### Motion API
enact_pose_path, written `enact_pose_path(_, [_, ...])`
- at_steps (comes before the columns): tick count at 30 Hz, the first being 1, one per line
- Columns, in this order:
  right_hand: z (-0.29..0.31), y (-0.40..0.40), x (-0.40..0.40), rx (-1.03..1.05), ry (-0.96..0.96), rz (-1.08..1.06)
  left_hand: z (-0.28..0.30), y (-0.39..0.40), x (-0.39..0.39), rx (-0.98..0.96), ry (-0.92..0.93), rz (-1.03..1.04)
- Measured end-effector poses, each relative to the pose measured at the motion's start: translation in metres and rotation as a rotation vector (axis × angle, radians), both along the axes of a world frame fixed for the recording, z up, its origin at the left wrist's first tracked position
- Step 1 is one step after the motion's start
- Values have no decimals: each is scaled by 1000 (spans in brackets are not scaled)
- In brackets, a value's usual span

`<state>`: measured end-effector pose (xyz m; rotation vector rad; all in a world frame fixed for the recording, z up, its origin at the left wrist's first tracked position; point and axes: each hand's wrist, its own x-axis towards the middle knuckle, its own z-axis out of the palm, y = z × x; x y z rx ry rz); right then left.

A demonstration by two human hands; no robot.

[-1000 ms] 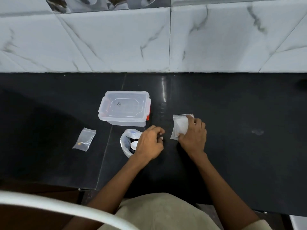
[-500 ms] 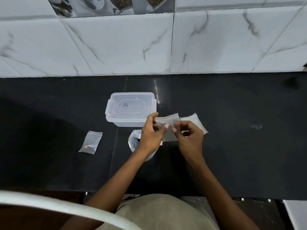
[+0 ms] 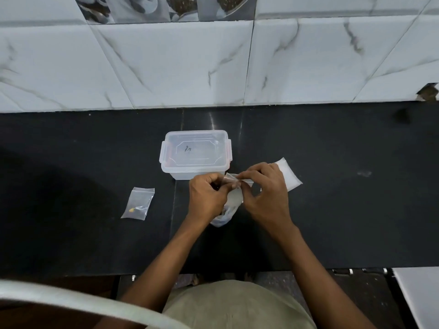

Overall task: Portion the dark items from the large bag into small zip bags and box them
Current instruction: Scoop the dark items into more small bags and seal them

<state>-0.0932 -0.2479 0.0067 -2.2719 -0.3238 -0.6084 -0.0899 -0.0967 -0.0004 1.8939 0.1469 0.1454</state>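
Clear zip bag [image 3: 234,186] hangs mouth-up between left hand [image 3: 209,198] and right hand [image 3: 263,193], both pinching its top edge, directly above the large bag [image 3: 223,217] on the worktop [image 3: 332,210], box [image 3: 196,154] just behind.

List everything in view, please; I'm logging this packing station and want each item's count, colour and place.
clear plastic lidded box: 1, translucent with red latches, lid on, centre of the countertop
small clear zip bag held in both hands: 1, transparent, just in front of the box
stack of empty small zip bags: 1, whitish, right of the hands, partly hidden
large clear bag of dark items: 1, clear, on the countertop beneath the hands, mostly hidden
sealed small zip bag with a yellow bit inside: 1, clear, lying left of the hands
black stone countertop: 1, black
marbled white wall tiles: several, white with grey veins, behind
left hand: pinches the held bag
right hand: pinches the held bag
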Motion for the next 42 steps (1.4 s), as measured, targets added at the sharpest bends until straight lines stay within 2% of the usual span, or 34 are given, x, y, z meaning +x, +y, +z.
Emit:
enact_pose_path(4, [4,11,-2,-57,18,44,2,14,-3,4,-3,29])
enact_pose_path(8, [10,21,-4,-34,204,168,2,28,-5,18,-12,27])
enact_pose_path(12, [9,26,0,-85,325,169,6,47,-6,23,56,-98])
enact_pose_path(15, [11,34,0,-53,357,165,6,53,-10,225,81,-163])
enact_pose_path(18, [14,44,-1,14,426,130,-2,50,-15,530,-45,-181])
enact_pose_path(20, [13,51,0,112,525,167,-9,46,-15,587,-108,-182])
enact_pose_path(25, [15,59,-1,309,658,264,-16,39,-18,521,-134,-112])
enact_pose_path(28, [18,58,-3,411,698,309,-21,45,-18,433,-85,-72])
enact_pose_path(31, [13,56,-1,506,680,237,-23,51,-22,388,-34,-41])
enact_pose_path(33, [3,53,1,417,602,76,-25,55,-27,384,-18,-13])
enact_pose_path(36, [-13,38,5,-124,489,-92,-29,63,-33,361,11,23])
enact_pose_path(38, [-23,29,7,-334,567,-59,-35,68,-35,340,46,24])
enact_pose_path(42, [-32,23,6,-311,730,-15,-43,67,-36,310,119,55])
